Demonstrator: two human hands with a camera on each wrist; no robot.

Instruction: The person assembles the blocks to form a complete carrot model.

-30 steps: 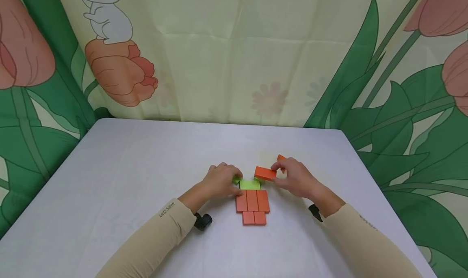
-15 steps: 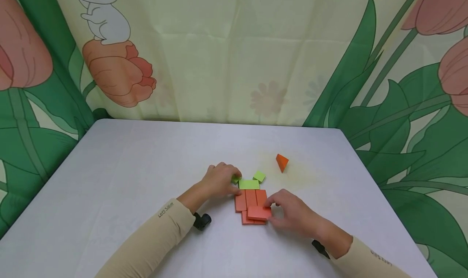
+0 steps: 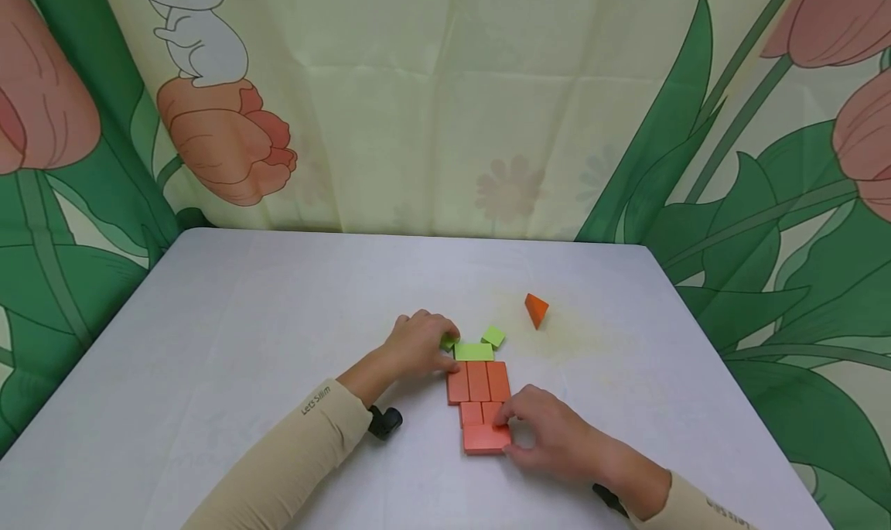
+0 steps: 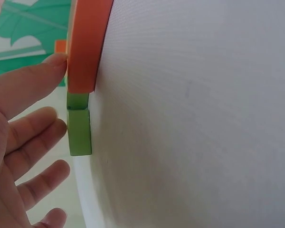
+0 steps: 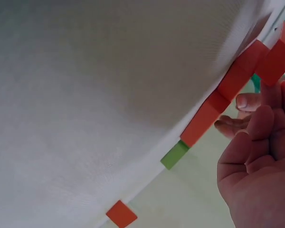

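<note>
My right hand (image 3: pixel 557 437) pinches a red-orange rectangular block (image 3: pixel 483 439) by its right end, at the near end of a flat block figure. In the right wrist view this held block (image 5: pixel 277 61) sits a little off the row. Two short red blocks (image 3: pixel 471 414) lie just beyond it, then three upright red-orange blocks (image 3: pixel 478 381), then a green rectangular block (image 3: pixel 473 352). My left hand (image 3: pixel 420 344) rests at the figure's far left, thumb on an orange block (image 4: pixel 88 52). Its loosely bent fingers lie by a small green block (image 4: pixel 80 133), partly covered in the head view.
A small green square block (image 3: pixel 493 337) lies turned at the figure's upper right. Farther back is an orange triangular block (image 3: pixel 537 311). The white table (image 3: pixel 313 282) ends at a printed curtain (image 3: pixel 404 128).
My right hand has brought the red-orange block from the figure's far right toward me, past the short red blocks, to its near end. The left hand stays in place.
</note>
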